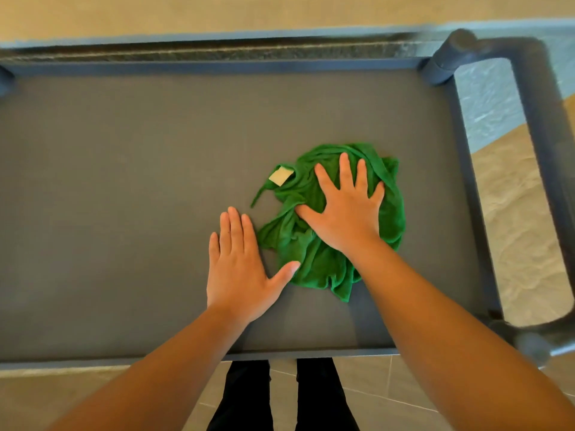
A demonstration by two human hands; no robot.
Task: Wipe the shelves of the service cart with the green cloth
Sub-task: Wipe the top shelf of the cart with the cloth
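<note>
Service cart, top shelf: dark grey, rimmed, handle at right end. Green cloth lies bunched right of centre, no clear long axis, pale tag at its far-left edge. Right hand flat on cloth, fingers spread, pressing. Left hand flat on bare shelf just left of it, thumb tip touching cloth. Most bare shelf lies leftward; next sweep likely goes there.

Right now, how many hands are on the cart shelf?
2. The right hand presses flat on the green cloth, right of the shelf's middle. The left hand lies flat on the bare shelf beside the cloth, its thumb at the cloth's edge.
</note>
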